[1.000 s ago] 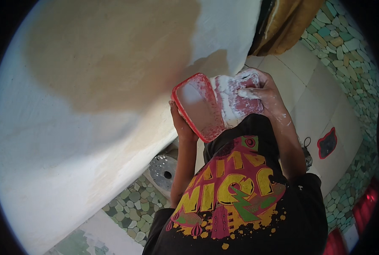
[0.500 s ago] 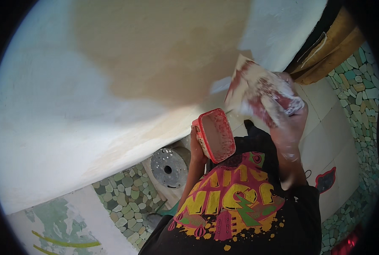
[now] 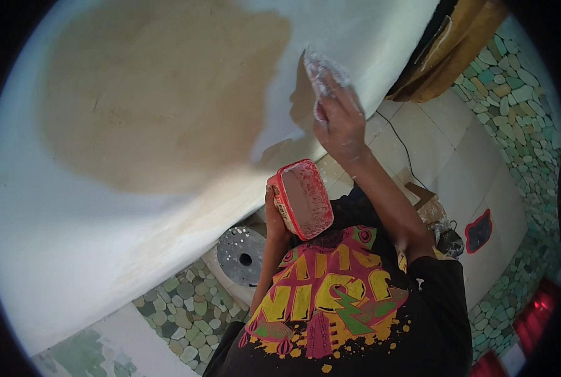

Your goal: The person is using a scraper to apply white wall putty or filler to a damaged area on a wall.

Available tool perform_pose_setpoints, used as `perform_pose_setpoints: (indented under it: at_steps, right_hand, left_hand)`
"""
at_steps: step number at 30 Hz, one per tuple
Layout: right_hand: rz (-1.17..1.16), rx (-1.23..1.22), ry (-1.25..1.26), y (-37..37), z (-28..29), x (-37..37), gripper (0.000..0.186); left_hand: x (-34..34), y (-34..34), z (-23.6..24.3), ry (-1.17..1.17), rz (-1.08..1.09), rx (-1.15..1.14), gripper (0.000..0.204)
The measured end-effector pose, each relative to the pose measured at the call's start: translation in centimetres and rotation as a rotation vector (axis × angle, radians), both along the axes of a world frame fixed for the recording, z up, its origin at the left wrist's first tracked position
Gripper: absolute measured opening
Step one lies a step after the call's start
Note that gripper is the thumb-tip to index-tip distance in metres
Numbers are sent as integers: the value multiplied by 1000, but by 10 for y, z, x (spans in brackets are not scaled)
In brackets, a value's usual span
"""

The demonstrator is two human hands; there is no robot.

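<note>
My left hand (image 3: 274,213) is wrapped round the side of a red rectangular plastic tub (image 3: 320,195), held tilted in front of my shirt. Pinkish-beige liquid or paste (image 3: 297,201) lies in the tub, and pale smears spot its inner walls. Farther forward and to the right, my right hand (image 3: 343,122) grips a thin sheet (image 3: 323,69) smeared with white, its exact kind unclear. Its front edge is against or very close to the white wall (image 3: 92,245); contact is hard to tell. White residue marks my right hand.
A grey, speckled round object with a central hole (image 3: 230,248) stands by the wall's foot. Brown cloth (image 3: 450,63) hangs at the upper right. A dark cable (image 3: 406,147) crosses floor tiles (image 3: 444,132), beside pebble paving (image 3: 506,94). A red-edged dark piece (image 3: 479,232) lies right.
My right hand has swung forward and left with the smeared sheet, from above the floor up to the wall. The tub stays in my left hand; the whole view has shifted a little.
</note>
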State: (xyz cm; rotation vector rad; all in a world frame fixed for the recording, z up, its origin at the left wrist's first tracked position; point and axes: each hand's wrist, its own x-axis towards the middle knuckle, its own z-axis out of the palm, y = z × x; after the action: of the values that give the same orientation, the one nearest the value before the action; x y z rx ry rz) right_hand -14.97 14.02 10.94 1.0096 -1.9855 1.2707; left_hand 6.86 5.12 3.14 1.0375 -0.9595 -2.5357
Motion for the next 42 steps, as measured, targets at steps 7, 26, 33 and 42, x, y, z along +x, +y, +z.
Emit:
perform_pose_setpoints:
  at_steps: [7, 26, 33, 42]
  right_hand:
    - [-215, -135, 32, -3, 23, 4, 35]
    - [-65, -501, -353, -13, 41, 18, 32]
    - [82, -408, -409, -20, 41, 43, 35]
    - [-122, -255, -34, -25, 49, 14, 44]
  left_hand:
    - [30, -15, 9, -69, -157, -81, 58]
    - [59, -49, 4, -59, -206, -4, 60]
    - [55, -56, -3, -71, -200, 57, 59]
    - [48, -61, -7, -66, -218, 73, 60]
